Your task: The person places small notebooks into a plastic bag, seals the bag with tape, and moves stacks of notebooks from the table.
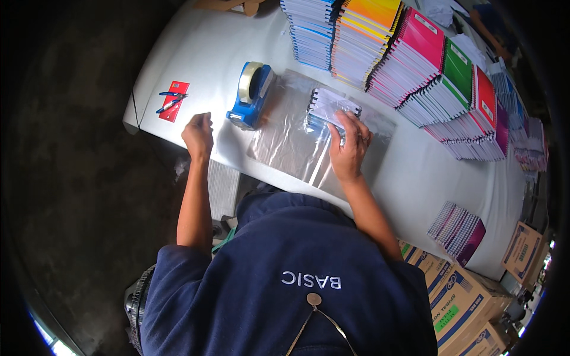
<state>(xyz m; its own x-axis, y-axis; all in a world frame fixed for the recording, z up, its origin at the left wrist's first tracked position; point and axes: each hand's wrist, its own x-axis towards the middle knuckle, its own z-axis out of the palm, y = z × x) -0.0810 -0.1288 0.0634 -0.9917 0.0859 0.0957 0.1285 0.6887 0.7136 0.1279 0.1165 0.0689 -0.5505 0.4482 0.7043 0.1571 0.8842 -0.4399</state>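
Observation:
My right hand (349, 145) rests on the lower right part of a small spiral notebook (331, 105) with a pale cover, its thumb apart from the bent fingers. Under and around the notebook spread clear plastic sleeves (282, 139), wrinkled and shiny. By the table's near left edge hovers my left hand (199, 135), its fingers curled and thumb against them; whatever they may pinch is too small to make out. Between the hands, a little farther off, stands a blue tape dispenser (255, 110) with a big roll of clear tape (250, 82).
Blue pens (170, 107) lie on a red card (174, 89) at the left. Tall stacks of spiral notebooks (409, 59) in several colours line the far right. A small purple notebook stack (457, 228) sits near the right edge, with cardboard boxes (469, 296) below.

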